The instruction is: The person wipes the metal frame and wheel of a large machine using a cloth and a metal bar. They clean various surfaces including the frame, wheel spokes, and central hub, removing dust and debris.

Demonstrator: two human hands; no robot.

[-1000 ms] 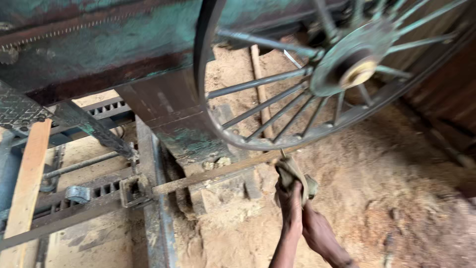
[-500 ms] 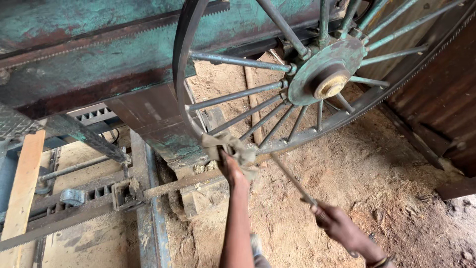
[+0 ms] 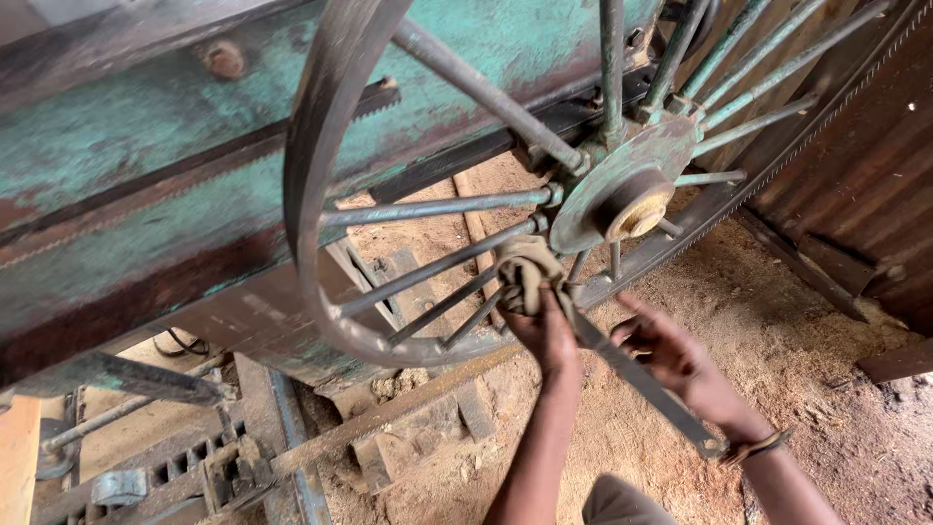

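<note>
A large spoked metal wheel [image 3: 321,243] with a round hub [image 3: 632,199] fills the upper middle of the head view. My left hand [image 3: 544,331] grips a crumpled brownish rag [image 3: 525,272] and presses it against the spokes just below and left of the hub. A long flat toothed saw blade [image 3: 641,379] runs diagonally down to the right. My right hand [image 3: 671,355] lies on that blade with fingers curled around it; a bracelet sits on its wrist.
A worn green machine body [image 3: 146,165] stands behind the wheel. A metal rail frame [image 3: 282,457] lies on the sawdust-covered floor [image 3: 836,389]. Corrugated rusty sheeting [image 3: 875,165] is at the right. An orange wooden plank [image 3: 17,457] is at the lower left.
My left hand with the rag has risen from the floor rail up to the spokes near the hub. My right hand has moved apart and taken the blade. The view has come closer.
</note>
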